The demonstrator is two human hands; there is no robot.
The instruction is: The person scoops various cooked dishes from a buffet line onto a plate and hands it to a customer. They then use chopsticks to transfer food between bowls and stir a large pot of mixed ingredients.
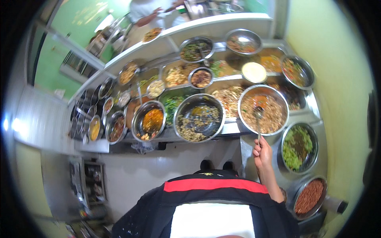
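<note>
With my right hand (262, 151) I grip the handle of a metal ladle (258, 119), its bowl resting in a large steel bowl of chopped brownish food (275, 111) with orange liquid at its middle. My left hand is out of view. Left of that bowl sits a wide steel bowl (200, 135) with minced food spread round its inside. A metal tray of shredded food (229, 99) shows between and behind the two. Near my right forearm stand a steel bowl of green vegetable pieces (297, 139) and, lower, a bowl of reddish-brown peanuts or beans (310, 195).
Further left stand a bowl with orange sauce (154, 119), smaller bowls and several hanging or standing ladles (82, 116). Behind are more bowls and a pale yellow round container (254, 72). A low partition (190, 26) runs across the back; a person (151, 15) stands beyond it. A wall (342, 104) bounds the right.
</note>
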